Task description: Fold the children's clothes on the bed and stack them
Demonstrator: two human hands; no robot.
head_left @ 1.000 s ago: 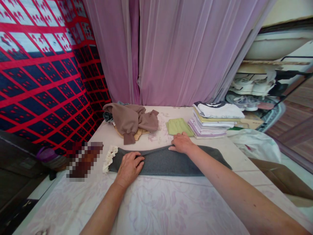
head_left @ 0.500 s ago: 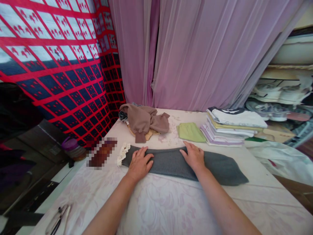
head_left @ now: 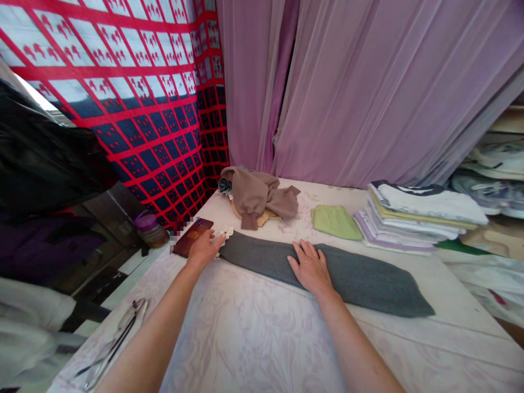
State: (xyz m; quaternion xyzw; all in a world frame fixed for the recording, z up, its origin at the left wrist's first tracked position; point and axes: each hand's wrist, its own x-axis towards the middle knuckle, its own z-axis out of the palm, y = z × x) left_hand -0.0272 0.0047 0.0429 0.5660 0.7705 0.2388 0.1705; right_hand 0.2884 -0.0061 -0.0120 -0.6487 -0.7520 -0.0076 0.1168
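A long grey garment (head_left: 262,255), folded into a narrow strip, lies flat across the bed; it looks like a pair of trousers. A cream ruffle (head_left: 229,231) trims its left end. My left hand (head_left: 202,250) is at that end, its fingers apart and the tips touching the ruffle, partly covering it. Near the middle of the strip, my right hand (head_left: 313,267) rests palm down with fingers spread on the cloth. A dark reddish-brown phone-like object (head_left: 192,238), partly blurred, lies just behind my left hand.
Beyond the grey garment are a heap with a brown garment (head_left: 251,191) on top, a folded green garment (head_left: 335,221) and a stack of folded clothes (head_left: 409,218). Glasses (head_left: 117,344) lie front left. A purple-lidded jar (head_left: 151,226) stands by the left edge; purple curtains (head_left: 368,93) hang behind.
My left hand has slid left from the cloth to the ruffled end. My right hand has shifted slightly left along the garment. The view has turned a little to the left.
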